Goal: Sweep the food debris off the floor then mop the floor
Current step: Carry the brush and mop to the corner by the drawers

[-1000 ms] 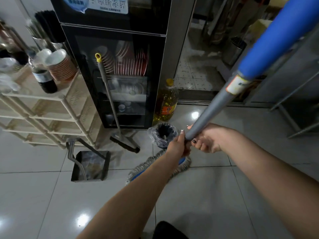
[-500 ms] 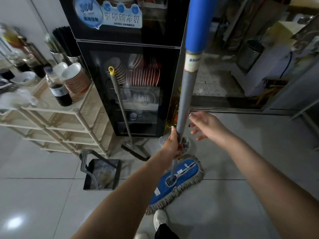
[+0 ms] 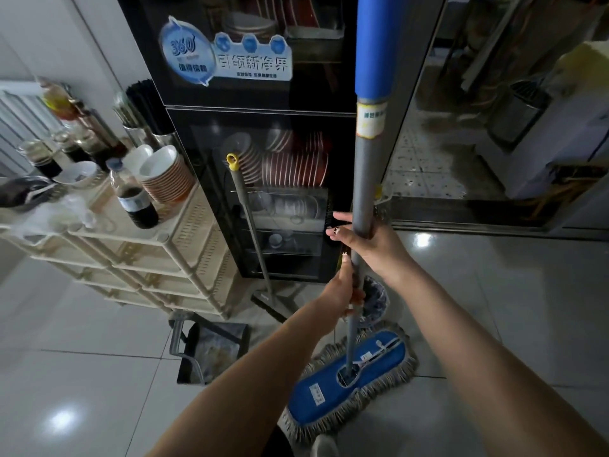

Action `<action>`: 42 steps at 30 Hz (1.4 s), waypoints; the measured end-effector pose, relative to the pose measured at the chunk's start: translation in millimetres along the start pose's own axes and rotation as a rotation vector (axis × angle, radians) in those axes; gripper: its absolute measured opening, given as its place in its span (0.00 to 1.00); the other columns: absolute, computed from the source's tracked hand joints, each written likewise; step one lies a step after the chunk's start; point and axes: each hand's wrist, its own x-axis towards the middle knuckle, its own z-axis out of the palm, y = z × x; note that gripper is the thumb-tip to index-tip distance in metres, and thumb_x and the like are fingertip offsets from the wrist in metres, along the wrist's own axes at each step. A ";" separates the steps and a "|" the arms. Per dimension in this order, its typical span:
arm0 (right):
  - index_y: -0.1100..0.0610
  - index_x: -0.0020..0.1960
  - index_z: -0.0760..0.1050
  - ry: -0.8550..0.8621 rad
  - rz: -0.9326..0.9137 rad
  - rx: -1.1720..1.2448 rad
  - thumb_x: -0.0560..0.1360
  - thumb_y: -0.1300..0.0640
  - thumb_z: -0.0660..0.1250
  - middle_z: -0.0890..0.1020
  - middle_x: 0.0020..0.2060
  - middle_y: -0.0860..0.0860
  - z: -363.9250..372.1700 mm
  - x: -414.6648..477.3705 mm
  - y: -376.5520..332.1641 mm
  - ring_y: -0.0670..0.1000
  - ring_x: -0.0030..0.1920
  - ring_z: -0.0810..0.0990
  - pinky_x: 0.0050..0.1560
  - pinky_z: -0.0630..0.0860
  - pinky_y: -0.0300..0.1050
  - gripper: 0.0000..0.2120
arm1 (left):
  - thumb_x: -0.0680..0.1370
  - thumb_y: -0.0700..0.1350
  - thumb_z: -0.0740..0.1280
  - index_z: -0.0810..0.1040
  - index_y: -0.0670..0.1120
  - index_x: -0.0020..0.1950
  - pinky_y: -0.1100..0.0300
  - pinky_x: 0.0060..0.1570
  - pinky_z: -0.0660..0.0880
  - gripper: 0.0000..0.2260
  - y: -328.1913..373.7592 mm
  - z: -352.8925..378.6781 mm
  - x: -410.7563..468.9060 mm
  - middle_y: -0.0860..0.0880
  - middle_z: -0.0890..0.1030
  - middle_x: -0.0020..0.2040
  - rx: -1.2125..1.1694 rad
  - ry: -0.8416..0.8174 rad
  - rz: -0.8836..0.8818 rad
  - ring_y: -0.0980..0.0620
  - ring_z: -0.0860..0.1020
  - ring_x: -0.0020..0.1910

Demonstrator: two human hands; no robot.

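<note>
The right grip (image 3: 369, 242), a bare hand, is the upper one, its fingers wrapped round the grey metal mop pole (image 3: 364, 179). The left grip (image 3: 340, 289) clasps the same pole just beneath it, thumb pointing up the shaft. The pole stands close to upright. Its long axis runs from a blue foam sleeve (image 3: 374, 44) above both grips down to the flat blue mop head with grey fringe (image 3: 375, 357). The head lies on the glossy pale tiled floor (image 3: 99, 390), almost straight below the grips, and the left grip is the nearer to it.

A dark dustpan (image 3: 211, 351) sits left of the head. A grey broom with a yellow cap (image 3: 252, 232) leans on the black glass-fronted cabinet (image 3: 204, 192). Sweeping looks done, and the next move is probably to tilt the pole and push the head along the tiles.
</note>
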 end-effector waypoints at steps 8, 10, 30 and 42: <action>0.61 0.44 0.80 0.149 -0.008 0.061 0.74 0.60 0.69 0.85 0.40 0.56 23.7 62.1 1.8 0.51 0.41 0.85 0.44 0.80 0.37 0.04 | 0.79 0.64 0.45 0.73 0.50 0.49 0.63 0.34 0.71 0.24 24.5 -47.9 36.8 0.48 0.78 0.41 0.031 -0.140 0.014 0.54 0.76 0.37; 0.59 0.41 0.80 0.203 0.016 0.057 0.73 0.58 0.69 0.85 0.36 0.54 36.5 79.4 5.8 0.53 0.40 0.85 0.46 0.81 0.43 0.05 | 0.79 0.64 0.46 0.74 0.52 0.49 0.64 0.33 0.71 0.22 27.5 -70.1 50.8 0.49 0.79 0.41 0.034 -0.144 -0.005 0.55 0.77 0.35; 0.53 0.38 0.76 0.413 0.178 -0.048 0.64 0.42 0.70 0.83 0.28 0.50 124.5 226.7 17.5 0.48 0.30 0.82 0.39 0.80 0.44 0.14 | 0.73 0.57 0.68 0.64 0.38 0.66 0.58 0.51 0.68 0.30 98.5 -291.6 239.3 0.41 0.70 0.62 0.176 0.527 0.068 0.45 0.72 0.57; 0.52 0.32 0.78 0.429 0.169 -0.092 0.67 0.46 0.71 0.84 0.29 0.52 126.2 238.0 21.8 0.51 0.33 0.83 0.45 0.80 0.53 0.10 | 0.75 0.55 0.66 0.70 0.44 0.66 0.56 0.48 0.71 0.24 94.3 -320.1 284.8 0.44 0.77 0.60 0.368 0.371 0.095 0.45 0.76 0.57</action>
